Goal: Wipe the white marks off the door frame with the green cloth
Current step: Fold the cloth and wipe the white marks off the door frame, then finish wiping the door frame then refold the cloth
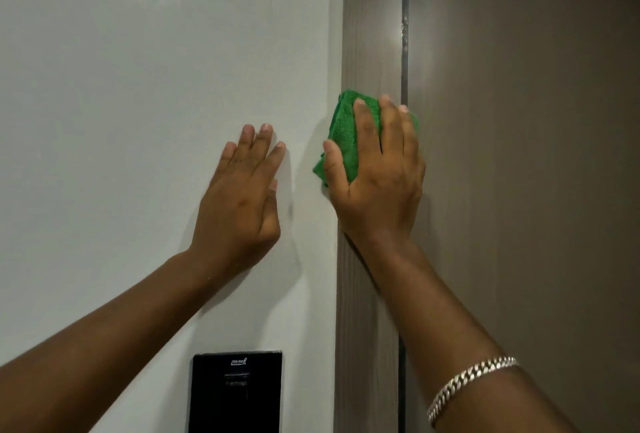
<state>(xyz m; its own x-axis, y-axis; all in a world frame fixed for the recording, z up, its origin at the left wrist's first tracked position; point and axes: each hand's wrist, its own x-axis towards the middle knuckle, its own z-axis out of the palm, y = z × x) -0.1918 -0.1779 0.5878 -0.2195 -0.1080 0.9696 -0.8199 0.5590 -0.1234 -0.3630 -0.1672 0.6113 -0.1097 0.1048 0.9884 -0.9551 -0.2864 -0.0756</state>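
Observation:
A folded green cloth (341, 136) is pressed flat against the brown wood-grain door frame (370, 34), which runs top to bottom right of centre. My right hand (379, 173) lies spread over the cloth and holds it to the frame, fingers pointing up; most of the cloth is hidden under the palm. A few pale marks (403, 29) show higher up along the frame's right edge. To the left, my left hand (242, 190) rests flat on the white wall (138, 86), fingers together and holding nothing.
The brown door (536, 155) fills the right side, with a narrow dark gap beside the frame. A black wall-mounted panel (235, 393) sits low on the wall under my left forearm. A silver chain bracelet (471, 384) circles my right wrist.

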